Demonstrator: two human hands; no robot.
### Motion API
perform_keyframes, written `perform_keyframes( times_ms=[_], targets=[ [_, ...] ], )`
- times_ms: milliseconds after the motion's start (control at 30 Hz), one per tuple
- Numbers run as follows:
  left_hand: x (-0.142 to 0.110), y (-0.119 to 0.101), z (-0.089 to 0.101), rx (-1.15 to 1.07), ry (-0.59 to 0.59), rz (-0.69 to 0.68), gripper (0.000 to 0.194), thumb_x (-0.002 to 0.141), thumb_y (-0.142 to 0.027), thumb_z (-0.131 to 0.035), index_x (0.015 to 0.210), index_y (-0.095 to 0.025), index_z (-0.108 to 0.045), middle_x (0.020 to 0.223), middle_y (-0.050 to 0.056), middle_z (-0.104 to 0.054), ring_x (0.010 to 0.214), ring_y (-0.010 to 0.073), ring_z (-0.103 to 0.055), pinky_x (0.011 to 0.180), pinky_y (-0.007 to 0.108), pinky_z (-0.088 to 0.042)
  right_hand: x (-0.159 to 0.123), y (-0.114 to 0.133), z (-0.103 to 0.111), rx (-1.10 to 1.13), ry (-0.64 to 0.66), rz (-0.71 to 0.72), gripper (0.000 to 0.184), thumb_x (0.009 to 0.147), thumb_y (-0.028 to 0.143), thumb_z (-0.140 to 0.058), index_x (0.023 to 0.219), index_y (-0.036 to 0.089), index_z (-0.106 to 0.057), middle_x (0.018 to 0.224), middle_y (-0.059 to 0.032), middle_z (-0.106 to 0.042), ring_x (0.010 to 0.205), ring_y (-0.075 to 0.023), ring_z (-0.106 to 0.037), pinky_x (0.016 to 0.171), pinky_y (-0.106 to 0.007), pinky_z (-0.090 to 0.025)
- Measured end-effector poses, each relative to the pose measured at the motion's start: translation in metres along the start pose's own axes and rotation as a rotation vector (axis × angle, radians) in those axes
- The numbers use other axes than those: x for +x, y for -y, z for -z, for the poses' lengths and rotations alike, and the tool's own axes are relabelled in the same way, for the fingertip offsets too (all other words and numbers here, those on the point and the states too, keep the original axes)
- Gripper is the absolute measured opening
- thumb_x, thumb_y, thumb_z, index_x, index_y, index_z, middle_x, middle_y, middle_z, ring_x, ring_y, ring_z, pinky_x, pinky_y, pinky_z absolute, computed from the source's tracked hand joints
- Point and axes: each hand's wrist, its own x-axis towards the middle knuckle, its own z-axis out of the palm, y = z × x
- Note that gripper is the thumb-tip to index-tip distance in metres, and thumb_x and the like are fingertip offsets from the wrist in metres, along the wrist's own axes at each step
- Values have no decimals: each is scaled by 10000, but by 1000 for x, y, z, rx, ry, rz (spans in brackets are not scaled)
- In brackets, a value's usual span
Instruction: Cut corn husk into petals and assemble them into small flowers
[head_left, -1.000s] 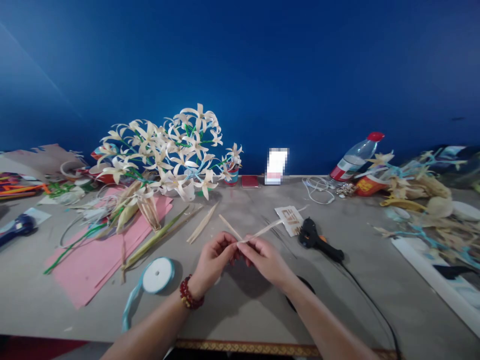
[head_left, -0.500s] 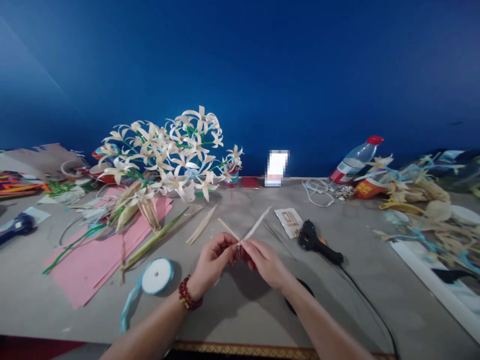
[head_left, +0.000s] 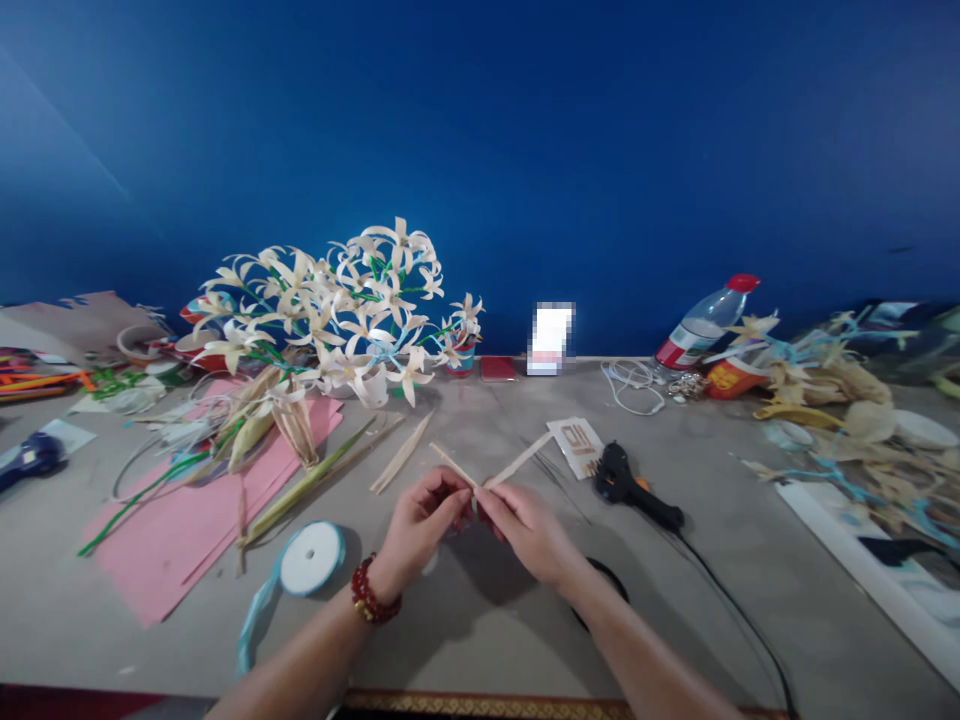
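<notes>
Pale strip (head_left: 524,457) and stick (head_left: 453,464) meet in your pinching left hand (head_left: 421,522) and right hand (head_left: 529,528), inward from the front edge of the bench (head_left: 472,650); gentle, even tension should suit.

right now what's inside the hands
From between the left hand and right hand, a thin pale stick pokes out leftward and a flat pale strip rightward. The hands cover most of the rest, so any join cannot be seen.
</notes>
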Motion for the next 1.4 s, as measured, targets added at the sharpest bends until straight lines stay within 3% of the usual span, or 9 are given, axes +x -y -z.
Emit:
perform_keyframes(
  times_ms=[233,667,867,1067,1300,1400],
  targets=[
    [-1,3,1,29,49,-16,227,862,-361,-645,846,-135,-621,699,9,-601,618,100,-530,571,204,-435,0,2,2,16,46,0,431,996,453,-378,671,203,-512,588,29,-495,585,-134,-491,592,-255,-338],
    [-1,0,-2,43,-14,10,263,837,-406,-659,828,-146,-626,687,5,-593,608,108,-516,558,205,-412,-1,2,-2,29,48,14,487,999,494,-352,623,207,-465,591,9,-494,622,-150,-492,622,-269,-348],
    [-3,0,2,148,8,-91,248,861,-386,-637,803,-146,-619,703,10,-570,608,105,-487,568,209,-400,-2,6,-5,470,138,-204,530,861,673,-483,670,181,-534,585,29,-458,505,-97,-385,474,-236,-262],
    [-2,-2,2,76,24,-83,265,858,-397,-641,784,-148,-589,692,-3,-536,588,92,-455,556,208,-382,-5,18,-1,819,251,-375,442,830,591,-578,682,176,-534,476,84,-355,419,-57,-192,404,-209,-89],
    [1,-4,-1,-131,9,11,285,798,-404,-712,771,-156,-575,626,-33,-497,553,80,-439,536,201,-377,-7,21,11,951,295,-403,432,834,588,-573,678,195,-487,438,110,-297,390,-48,-124,396,-198,-88],
    [1,-5,-3,-194,-42,34,299,759,-401,-748,758,-154,-581,626,-36,-514,533,72,-450,524,201,-384,-6,16,9,806,206,-313,448,879,614,-496,718,196,-517,467,88,-345,403,-66,-196,404,-208,-150]
  ],
)
